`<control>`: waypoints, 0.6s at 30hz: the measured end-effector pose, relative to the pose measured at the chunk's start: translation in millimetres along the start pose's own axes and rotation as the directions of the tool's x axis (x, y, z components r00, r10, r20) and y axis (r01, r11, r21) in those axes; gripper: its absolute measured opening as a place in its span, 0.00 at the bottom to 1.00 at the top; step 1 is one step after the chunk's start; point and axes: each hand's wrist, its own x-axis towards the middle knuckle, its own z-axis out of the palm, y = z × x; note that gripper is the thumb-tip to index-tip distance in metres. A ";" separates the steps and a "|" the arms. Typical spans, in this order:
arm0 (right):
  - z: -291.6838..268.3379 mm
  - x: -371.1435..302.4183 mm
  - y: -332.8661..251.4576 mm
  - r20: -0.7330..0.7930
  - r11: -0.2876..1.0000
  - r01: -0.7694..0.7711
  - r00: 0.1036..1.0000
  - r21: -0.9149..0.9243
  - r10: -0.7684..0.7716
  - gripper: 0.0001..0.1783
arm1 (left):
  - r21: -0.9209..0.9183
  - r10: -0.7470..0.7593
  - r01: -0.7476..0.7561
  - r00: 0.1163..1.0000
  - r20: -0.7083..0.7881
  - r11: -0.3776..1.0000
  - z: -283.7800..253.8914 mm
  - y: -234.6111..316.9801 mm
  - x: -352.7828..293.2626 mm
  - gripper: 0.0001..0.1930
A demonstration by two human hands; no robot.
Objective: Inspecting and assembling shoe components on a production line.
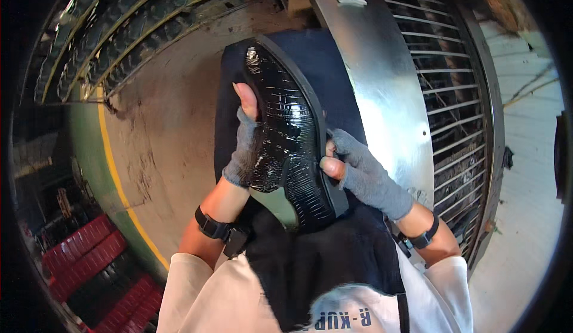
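Observation:
A glossy black shoe [292, 115] with a ribbed, crinkled upper lies on its side above my lap, toe pointing away and heel toward me. Its dark sole runs along the right edge. Pale green material, which looks like a shoe last [278, 206], fills the opening. My left hand [246, 133], in a grey fingerless glove, grips the upper from the left; the thumb shows and the other fingers are hidden behind the shoe. Gloved the same way, my right hand [364, 169] pinches the sole edge just ahead of the heel with thumb and fingertips.
A dark blue cloth or apron [233, 94] lies beneath the shoe. On the right run a metal ledge [388, 106] and a rack of metal bars [450, 88]. Racks with rows of dark pieces [137, 19] stand far left; red slatted items [83, 249] sit lower left.

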 end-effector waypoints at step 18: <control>18.9 26.0 -72.1 -0.188 0.796 0.582 0.774 -0.167 -0.605 0.47 | 0.590 0.384 -0.285 0.922 -0.046 0.755 75.6 8.5 -37.8 0.46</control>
